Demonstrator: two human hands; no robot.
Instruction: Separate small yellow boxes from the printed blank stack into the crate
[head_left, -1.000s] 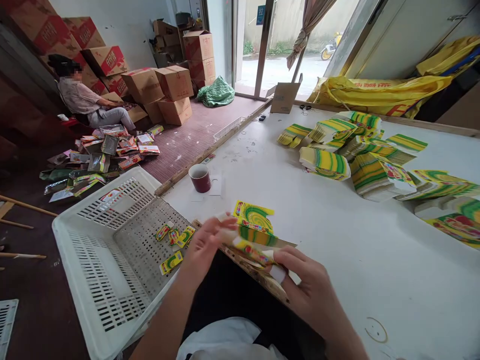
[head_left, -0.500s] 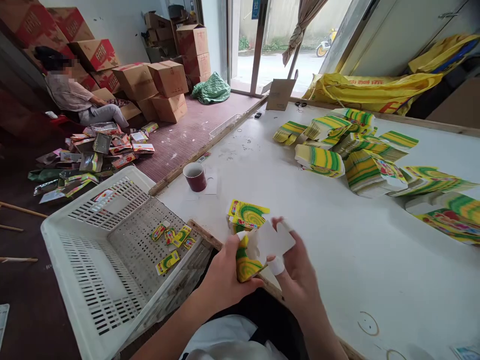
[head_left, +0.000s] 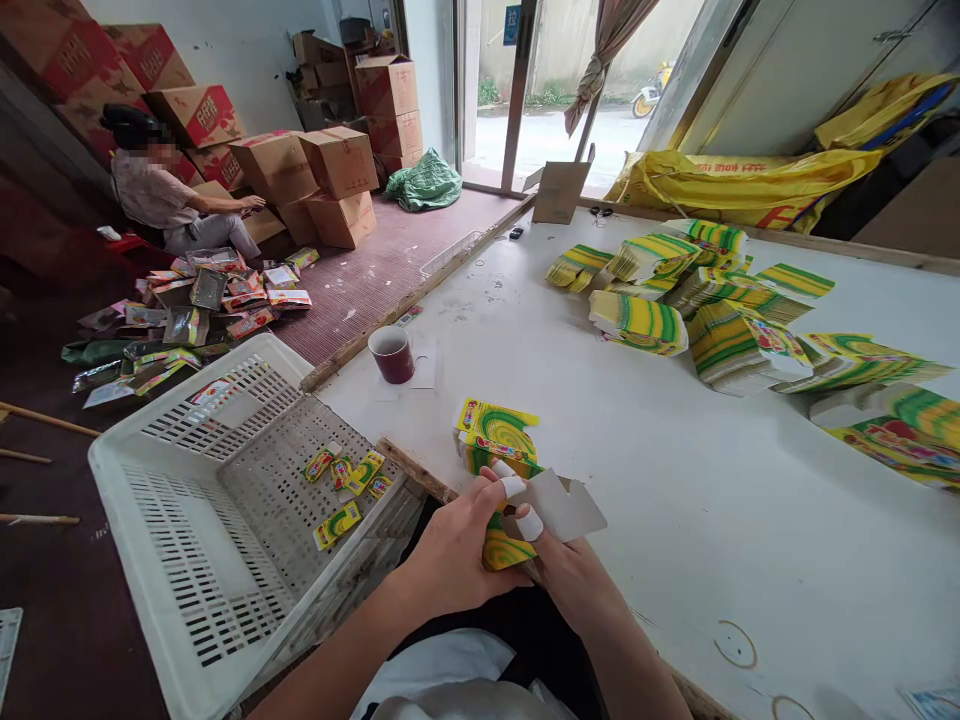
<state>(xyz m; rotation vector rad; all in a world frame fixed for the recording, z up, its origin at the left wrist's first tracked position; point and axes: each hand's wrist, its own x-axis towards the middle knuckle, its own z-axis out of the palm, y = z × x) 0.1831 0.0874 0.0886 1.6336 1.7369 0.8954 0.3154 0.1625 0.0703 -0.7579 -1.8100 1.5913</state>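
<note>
Both hands meet at the near edge of the white table [head_left: 675, 480]. My left hand [head_left: 457, 545] wraps round a small yellow-and-green carton [head_left: 501, 548] that is partly folded up. My right hand [head_left: 562, 570] pinches the same carton, its taped fingertips pressing on the white inner flap [head_left: 566, 505]. Just beyond the hands lies a small pile of flat yellow-green carton blanks [head_left: 496, 435].
A white slotted crate [head_left: 187, 500] with several small folded cartons [head_left: 346, 485] stands at my left. A dark red cup [head_left: 394, 354] sits by the table edge. Big stacks of carton blanks [head_left: 712, 300] cover the far right. Another person [head_left: 169, 200] sits among cardboard boxes [head_left: 330, 170].
The flat blank has been pulled in toward me and bent into a box shape. My right hand came down from a raised, spread pose and now presses on the flap.
</note>
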